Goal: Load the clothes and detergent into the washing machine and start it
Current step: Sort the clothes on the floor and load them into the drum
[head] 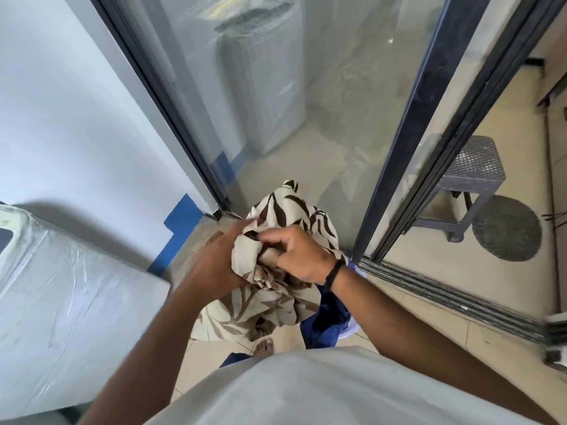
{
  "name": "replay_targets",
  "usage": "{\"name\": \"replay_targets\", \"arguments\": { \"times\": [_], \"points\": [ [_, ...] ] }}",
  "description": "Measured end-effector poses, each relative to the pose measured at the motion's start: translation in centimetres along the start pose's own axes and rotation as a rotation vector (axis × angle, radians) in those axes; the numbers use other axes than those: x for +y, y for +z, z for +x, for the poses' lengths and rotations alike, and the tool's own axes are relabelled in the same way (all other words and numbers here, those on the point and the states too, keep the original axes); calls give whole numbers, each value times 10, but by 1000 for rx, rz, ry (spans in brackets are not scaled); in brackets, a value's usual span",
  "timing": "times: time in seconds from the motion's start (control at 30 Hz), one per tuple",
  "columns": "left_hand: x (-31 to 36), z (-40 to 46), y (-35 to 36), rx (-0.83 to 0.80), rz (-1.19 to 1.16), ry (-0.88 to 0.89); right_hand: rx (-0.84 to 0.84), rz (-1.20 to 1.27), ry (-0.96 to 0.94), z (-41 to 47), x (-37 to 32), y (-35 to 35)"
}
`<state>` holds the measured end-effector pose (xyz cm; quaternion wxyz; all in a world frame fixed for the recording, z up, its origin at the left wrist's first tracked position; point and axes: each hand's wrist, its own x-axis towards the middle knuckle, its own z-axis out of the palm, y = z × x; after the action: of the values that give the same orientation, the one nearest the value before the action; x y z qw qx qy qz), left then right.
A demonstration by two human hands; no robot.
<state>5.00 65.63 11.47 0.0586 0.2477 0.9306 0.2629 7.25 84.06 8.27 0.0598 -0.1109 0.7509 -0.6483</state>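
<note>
White shirt [322, 391] nearest; both hands, left [214, 265] and right [302, 256], clutch crumpled leaf-print cloth [276, 302].

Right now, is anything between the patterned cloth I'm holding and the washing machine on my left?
Nothing visible. Both the left hand and right hand grip the patterned cloth, and only open floor shows between it and the plastic-wrapped washing machine. Its top is mostly out of frame.

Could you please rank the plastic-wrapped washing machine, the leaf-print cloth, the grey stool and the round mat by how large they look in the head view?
1. Washing machine, partly cut off by the frame and very near the camera
2. Leaf-print cloth
3 and 4. Grey stool and round mat look alike, so I will not rank them.
</note>
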Motion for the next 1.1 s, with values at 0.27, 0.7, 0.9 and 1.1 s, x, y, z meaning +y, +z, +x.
{"name": "replay_targets", "arguments": {
  "times": [0.27,0.7,0.9,1.1],
  "points": [
    [8,-1,-4,286,-277,-72,-125,-175,301,-31,62,-43],
    [34,-6,-18,286,-681,-104,381,-574,1,4,41,-2],
    [-11,-16,-26,469,-644,-386,583,-492,-172,29,13,-6],
    [-45,-39,-35,645,-330,-581,557,-851,-324,63,-13,-7]
  ]
}}
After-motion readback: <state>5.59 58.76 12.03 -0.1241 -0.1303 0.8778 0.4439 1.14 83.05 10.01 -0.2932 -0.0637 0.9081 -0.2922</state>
